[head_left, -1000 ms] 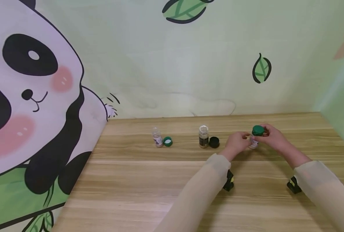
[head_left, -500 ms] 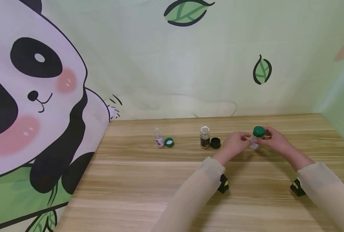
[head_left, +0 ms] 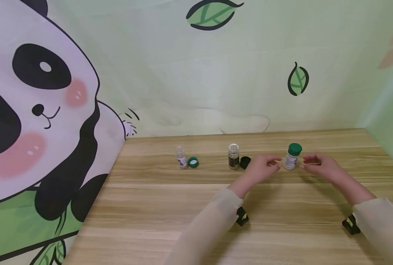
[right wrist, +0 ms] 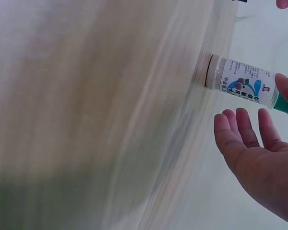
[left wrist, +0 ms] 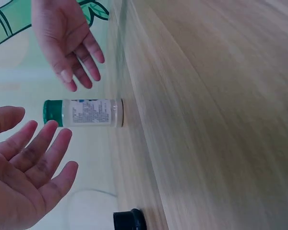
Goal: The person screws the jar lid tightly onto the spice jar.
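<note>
Capped bottle [head_left: 290, 162]: upright on the desk [head_left: 143, 213], right part, toward the far edge; stands between the 2 hands, a gap on either side in the head view.
Green lid [head_left: 295, 148]: seated on top of the capped bottle.
Label [right wrist: 247, 81]: white; blue shape and purple fruit print on the side seen by the right wrist camera.
Left hand [head_left: 260, 168]: just left of the capped bottle; grip apart, fingers spread and lightly bent.
Right hand [head_left: 323, 167]: just right of the capped bottle; grip apart, fingers lightly bent.
Middle bottle [head_left: 233, 159]: clear, open-topped, dark label; upright, left of the left hand.
Black cap [head_left: 245, 162]: on the desk, just right of the middle bottle, near the left hand.
Left bottle [head_left: 181, 159]: clear, open-topped, pale label; upright, well left of both hands.
Loose green cap [head_left: 193, 162]: just right of the left bottle, white inside showing.
Sleeves [head_left: 209, 221]: 2, pale; a black device [head_left: 242, 216] with a yellow mark at each cuff.
Backdrop [head_left: 170, 73]: pale green behind the far edge; large panda [head_left: 54, 110] at left, leaves above.
</note>
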`<act>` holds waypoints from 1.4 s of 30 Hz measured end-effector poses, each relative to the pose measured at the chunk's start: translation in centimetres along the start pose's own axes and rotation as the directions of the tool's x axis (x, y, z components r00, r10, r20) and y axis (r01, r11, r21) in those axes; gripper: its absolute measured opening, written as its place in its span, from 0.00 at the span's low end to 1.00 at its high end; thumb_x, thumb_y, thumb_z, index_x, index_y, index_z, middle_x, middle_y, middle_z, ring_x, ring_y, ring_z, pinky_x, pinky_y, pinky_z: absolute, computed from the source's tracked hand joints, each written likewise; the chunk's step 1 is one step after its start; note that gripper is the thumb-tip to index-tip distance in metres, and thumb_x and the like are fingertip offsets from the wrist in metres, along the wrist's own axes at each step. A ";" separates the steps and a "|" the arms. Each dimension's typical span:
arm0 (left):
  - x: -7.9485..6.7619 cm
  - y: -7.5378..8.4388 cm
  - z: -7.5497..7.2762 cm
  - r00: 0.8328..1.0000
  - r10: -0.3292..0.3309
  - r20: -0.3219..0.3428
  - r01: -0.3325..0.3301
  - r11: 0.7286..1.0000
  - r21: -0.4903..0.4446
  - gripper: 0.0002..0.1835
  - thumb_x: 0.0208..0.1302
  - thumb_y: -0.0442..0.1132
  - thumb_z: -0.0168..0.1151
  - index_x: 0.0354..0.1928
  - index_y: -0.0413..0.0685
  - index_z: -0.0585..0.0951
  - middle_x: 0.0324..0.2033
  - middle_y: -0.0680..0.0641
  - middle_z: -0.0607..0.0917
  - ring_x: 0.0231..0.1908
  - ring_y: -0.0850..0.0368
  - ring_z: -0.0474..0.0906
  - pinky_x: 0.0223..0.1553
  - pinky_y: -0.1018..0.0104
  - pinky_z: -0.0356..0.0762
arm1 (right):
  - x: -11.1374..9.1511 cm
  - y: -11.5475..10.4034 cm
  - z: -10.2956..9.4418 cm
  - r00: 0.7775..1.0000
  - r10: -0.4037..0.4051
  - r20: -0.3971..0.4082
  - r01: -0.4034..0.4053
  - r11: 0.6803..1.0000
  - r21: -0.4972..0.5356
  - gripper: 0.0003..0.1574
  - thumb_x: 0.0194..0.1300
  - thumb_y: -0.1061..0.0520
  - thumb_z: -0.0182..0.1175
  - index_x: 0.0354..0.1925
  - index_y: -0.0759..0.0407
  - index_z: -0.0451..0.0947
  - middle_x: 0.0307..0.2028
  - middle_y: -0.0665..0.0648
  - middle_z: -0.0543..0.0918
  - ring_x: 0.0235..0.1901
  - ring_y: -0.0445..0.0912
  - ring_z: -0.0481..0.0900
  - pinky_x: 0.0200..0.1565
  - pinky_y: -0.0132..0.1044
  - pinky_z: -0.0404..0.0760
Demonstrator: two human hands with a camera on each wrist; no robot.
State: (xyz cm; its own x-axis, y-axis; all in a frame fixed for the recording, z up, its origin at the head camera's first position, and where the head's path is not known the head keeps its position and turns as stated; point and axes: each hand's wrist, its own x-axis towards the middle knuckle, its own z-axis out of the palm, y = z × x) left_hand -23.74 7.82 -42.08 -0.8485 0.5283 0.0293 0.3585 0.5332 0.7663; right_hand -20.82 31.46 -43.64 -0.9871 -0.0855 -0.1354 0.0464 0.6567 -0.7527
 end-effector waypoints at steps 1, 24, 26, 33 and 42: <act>-0.2 0.0 -0.1 1.000 0.004 0.008 -0.004 1.000 -0.006 0.16 0.71 0.43 0.59 0.57 0.50 0.82 0.48 0.47 0.89 0.44 0.62 0.84 0.36 0.81 0.74 | -0.2 0.1 0.0 1.000 -0.001 0.003 0.001 1.000 -0.002 0.37 0.74 0.49 0.54 0.66 0.77 0.61 0.62 0.80 0.69 0.58 0.68 0.72 0.47 0.35 0.80; -4.8 -0.7 -2.2 0.996 0.070 0.061 -0.064 0.993 -0.098 0.17 0.71 0.43 0.59 0.59 0.48 0.81 0.48 0.46 0.89 0.45 0.64 0.85 0.42 0.81 0.76 | -3.7 -0.7 1.0 0.999 0.002 0.041 -0.006 0.994 0.110 0.34 0.73 0.50 0.55 0.63 0.76 0.64 0.52 0.66 0.80 0.40 0.29 0.77 0.42 0.31 0.82; -5.1 -0.7 -2.5 0.995 0.078 0.055 -0.072 0.992 -0.102 0.17 0.71 0.43 0.59 0.59 0.49 0.81 0.48 0.46 0.89 0.45 0.64 0.85 0.42 0.81 0.76 | -3.9 -0.8 1.1 0.999 -0.003 0.042 -0.002 0.993 0.116 0.33 0.74 0.50 0.55 0.62 0.76 0.64 0.52 0.65 0.80 0.40 0.29 0.77 0.43 0.31 0.82; -6.2 -0.8 -3.3 0.995 0.084 0.044 -0.079 0.991 -0.107 0.17 0.70 0.41 0.60 0.59 0.50 0.81 0.48 0.45 0.89 0.45 0.62 0.86 0.43 0.81 0.77 | -4.5 -1.9 1.7 0.998 -0.034 0.049 0.027 0.990 0.139 0.32 0.73 0.50 0.55 0.61 0.74 0.66 0.54 0.66 0.79 0.41 0.28 0.77 0.45 0.30 0.82; -7.4 -1.1 -4.4 0.997 0.079 0.016 -0.077 0.993 -0.090 0.17 0.70 0.40 0.59 0.59 0.49 0.81 0.48 0.45 0.88 0.46 0.60 0.85 0.43 0.79 0.78 | -5.3 -3.8 2.3 0.997 -0.065 0.040 0.061 0.993 0.100 0.29 0.73 0.49 0.57 0.60 0.70 0.69 0.52 0.64 0.81 0.40 0.28 0.76 0.44 0.30 0.80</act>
State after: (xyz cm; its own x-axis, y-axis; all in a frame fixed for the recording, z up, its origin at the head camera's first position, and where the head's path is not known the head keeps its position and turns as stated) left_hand -19.55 0.40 -40.36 -0.8114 0.5790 0.0797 0.3864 0.4291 0.8164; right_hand -15.44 27.68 -41.55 -0.9810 -0.1584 -0.1117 0.0010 0.5721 -0.8202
